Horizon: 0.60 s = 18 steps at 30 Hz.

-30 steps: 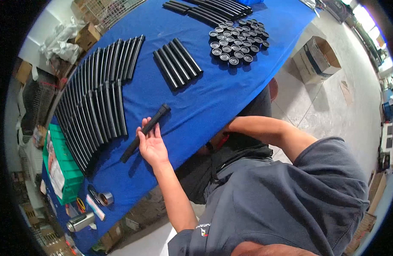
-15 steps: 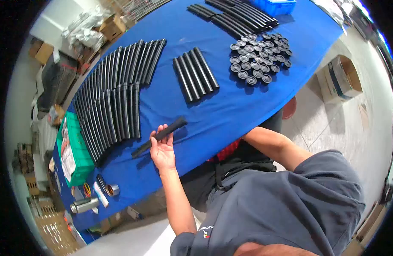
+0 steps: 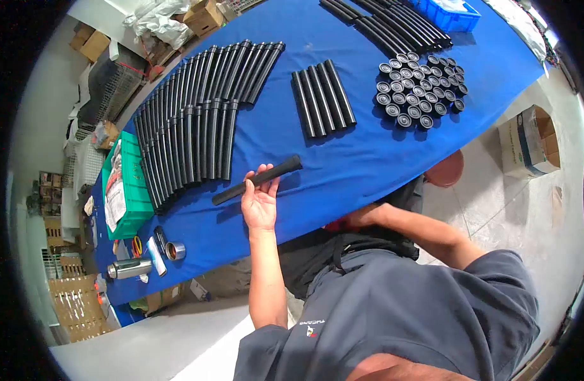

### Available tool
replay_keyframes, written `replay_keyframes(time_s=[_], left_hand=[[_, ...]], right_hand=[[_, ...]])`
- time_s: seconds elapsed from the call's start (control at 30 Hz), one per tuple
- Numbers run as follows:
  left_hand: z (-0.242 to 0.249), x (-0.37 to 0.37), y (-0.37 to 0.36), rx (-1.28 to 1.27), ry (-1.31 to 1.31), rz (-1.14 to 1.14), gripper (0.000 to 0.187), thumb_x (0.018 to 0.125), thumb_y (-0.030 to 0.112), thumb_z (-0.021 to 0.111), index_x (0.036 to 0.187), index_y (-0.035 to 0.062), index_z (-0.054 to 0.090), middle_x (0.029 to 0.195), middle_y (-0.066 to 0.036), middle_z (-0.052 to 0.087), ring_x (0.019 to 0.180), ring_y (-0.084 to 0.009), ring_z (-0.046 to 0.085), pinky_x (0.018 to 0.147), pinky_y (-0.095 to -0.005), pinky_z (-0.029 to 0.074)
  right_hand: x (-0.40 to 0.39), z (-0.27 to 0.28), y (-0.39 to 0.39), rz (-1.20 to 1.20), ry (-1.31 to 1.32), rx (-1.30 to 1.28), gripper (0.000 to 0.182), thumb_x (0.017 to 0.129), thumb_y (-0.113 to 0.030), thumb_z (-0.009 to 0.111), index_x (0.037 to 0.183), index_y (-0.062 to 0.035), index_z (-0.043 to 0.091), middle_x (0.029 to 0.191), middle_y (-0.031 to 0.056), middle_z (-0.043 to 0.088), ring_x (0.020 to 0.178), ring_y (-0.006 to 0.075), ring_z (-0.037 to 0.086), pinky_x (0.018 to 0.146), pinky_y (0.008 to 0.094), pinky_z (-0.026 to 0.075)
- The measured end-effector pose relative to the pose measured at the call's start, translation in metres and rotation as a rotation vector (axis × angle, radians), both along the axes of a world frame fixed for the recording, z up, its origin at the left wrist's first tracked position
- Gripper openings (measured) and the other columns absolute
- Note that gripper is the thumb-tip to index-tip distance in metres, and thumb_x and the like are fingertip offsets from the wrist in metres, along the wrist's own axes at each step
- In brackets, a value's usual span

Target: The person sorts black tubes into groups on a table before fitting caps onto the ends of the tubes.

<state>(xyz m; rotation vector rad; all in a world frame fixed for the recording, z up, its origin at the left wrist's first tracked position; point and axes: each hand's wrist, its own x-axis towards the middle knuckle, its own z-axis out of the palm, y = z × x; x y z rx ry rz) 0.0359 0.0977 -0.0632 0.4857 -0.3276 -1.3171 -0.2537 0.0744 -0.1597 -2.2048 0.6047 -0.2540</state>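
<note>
My left hand (image 3: 261, 202), palm up over the near side of the table, is closed round a black tube (image 3: 232, 192). The tube lies at a slant across the fingers, and its wider capped end points up to the right. My right hand (image 3: 363, 217) is low by my lap at the table's near edge, beside something red (image 3: 336, 225); its fingers are hidden. Beyond the left hand, several plain black tubes (image 3: 322, 98) lie side by side. Many round black caps (image 3: 420, 92) are grouped to their right.
Rows of capped black tubes (image 3: 190, 143) cover the left of the blue table (image 3: 349, 168). More tubes (image 3: 400, 28) and a blue bin (image 3: 466, 20) are at the far side. A green crate (image 3: 139, 206), steel flask (image 3: 128, 268) and tape roll (image 3: 175, 251) stand at the left.
The view has shifted, so the table's things appear further right and higher. My left hand still holds the tube. More of my right hand shows at the table's edge.
</note>
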Motion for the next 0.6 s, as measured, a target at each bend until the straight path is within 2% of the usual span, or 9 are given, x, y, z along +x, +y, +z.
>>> replay_keyframes(time_s=[0.1,0.17,0.23,0.33,0.37,0.5,0.6], left_hand=[[0.0,0.0,0.003,-0.021,-0.005,-0.019,0.026,0.106,0.023,0.056,0.124,0.0055,0.063,0.135,-0.02,0.063,0.135,-0.0372,0.054,0.113,-0.0553,0.047],[-0.001,0.001,0.002,-0.053,0.007,-0.043,0.027,0.107,0.022,0.053,0.124,0.0033,0.063,0.138,-0.021,0.062,0.137,-0.0376,0.052,0.116,-0.0559,0.044],[0.0,-0.001,0.002,-0.044,0.024,-0.04,0.027,0.107,0.022,0.053,0.123,0.003,0.063,0.138,-0.021,0.062,0.137,-0.0375,0.052,0.116,-0.056,0.044],[-0.002,0.001,0.003,-0.042,0.038,-0.046,0.026,0.107,0.021,0.052,0.123,0.0028,0.063,0.138,-0.022,0.061,0.138,-0.0374,0.051,0.118,-0.0564,0.042],[-0.003,0.002,0.003,-0.046,0.033,-0.048,0.026,0.107,0.021,0.052,0.123,0.0028,0.063,0.139,-0.022,0.061,0.138,-0.0375,0.051,0.118,-0.0565,0.041],[-0.006,0.005,0.002,-0.055,0.008,-0.063,0.028,0.108,0.021,0.051,0.125,0.0029,0.063,0.14,-0.022,0.06,0.138,-0.0378,0.051,0.119,-0.0562,0.04],[-0.002,0.004,0.002,-0.047,-0.023,-0.054,0.029,0.108,0.021,0.05,0.127,0.0031,0.062,0.141,-0.022,0.059,0.139,-0.0375,0.05,0.119,-0.0556,0.04]], right_hand=[[0.006,0.023,0.033,-0.059,-0.019,0.08,0.035,0.097,-0.018,0.053,0.13,-0.0146,0.065,0.129,0.0161,0.065,0.108,0.0373,0.065,0.096,0.0485,0.05],[0.002,-0.022,0.06,0.022,0.087,-0.093,0.034,0.096,-0.019,0.053,0.128,-0.013,0.064,0.118,0.0196,0.069,0.105,0.0387,0.068,0.09,0.0511,0.054],[-0.005,0.031,0.057,0.098,0.194,-0.168,0.034,0.096,-0.02,0.055,0.127,-0.0084,0.061,0.11,0.0236,0.07,0.095,0.0405,0.071,0.079,0.0515,0.058],[-0.004,0.087,0.047,0.2,0.214,-0.012,0.03,0.097,-0.021,0.055,0.121,-0.0034,0.061,0.109,0.0225,0.07,0.096,0.0402,0.071,0.08,0.0517,0.058],[-0.004,0.092,0.049,0.176,0.125,-0.016,0.027,0.097,-0.023,0.058,0.113,-0.0012,0.062,0.107,0.0224,0.069,0.097,0.0409,0.07,0.081,0.0528,0.057],[0.0,0.107,0.048,0.155,-0.079,-0.052,0.027,0.096,-0.027,0.063,0.104,-0.0009,0.062,0.097,0.0205,0.069,0.095,0.0413,0.068,0.084,0.0518,0.054],[0.006,0.126,0.052,0.143,-0.193,0.095,0.028,0.097,-0.028,0.063,0.103,-0.0001,0.063,0.095,0.0204,0.069,0.098,0.0396,0.068,0.087,0.0513,0.054]])
